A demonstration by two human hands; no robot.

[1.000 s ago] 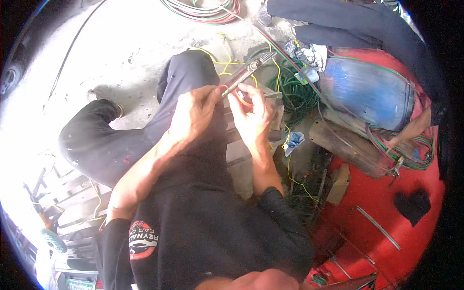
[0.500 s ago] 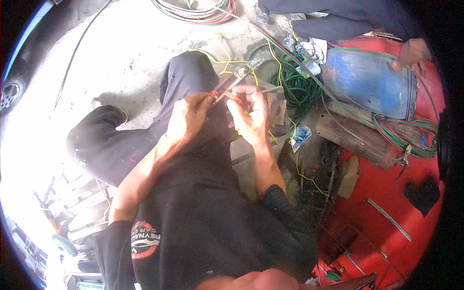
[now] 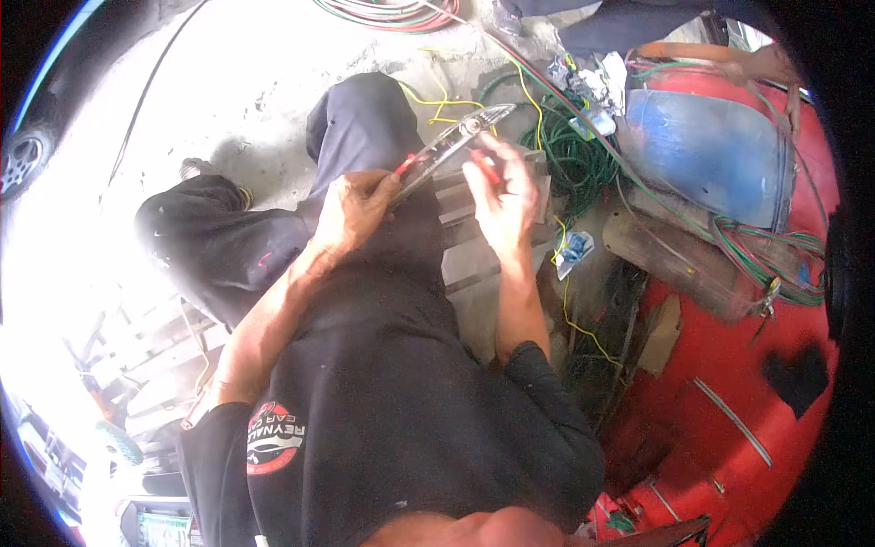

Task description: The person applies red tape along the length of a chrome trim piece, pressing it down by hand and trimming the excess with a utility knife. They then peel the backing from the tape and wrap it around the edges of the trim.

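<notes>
My left hand (image 3: 355, 210) is closed on the near end of a slim metal piece (image 3: 440, 162), which has a round, pivot-like spot and a narrow, bright far end. Something red (image 3: 406, 165) shows on the piece beside my left fingertips. Just to the right, my right hand (image 3: 506, 199) pinches a small red object (image 3: 485, 167), its kind not clear. That hand is close to the metal piece; whether it touches cannot be made out. Both hands are over my dark-trousered knee (image 3: 365, 118).
A green hose coil (image 3: 579, 164) lies right of my hands, with a yellow cord (image 3: 570, 310). Beyond are a blue drum-like container (image 3: 711, 155), a rusty cylinder (image 3: 674, 260) and red panels (image 3: 720, 392). Another person's arm (image 3: 711, 56) reaches in at upper right.
My right hand has drawn back to the right, away from my left hand, with the red object. More of the metal piece now shows. The other person's arm has shifted up.
</notes>
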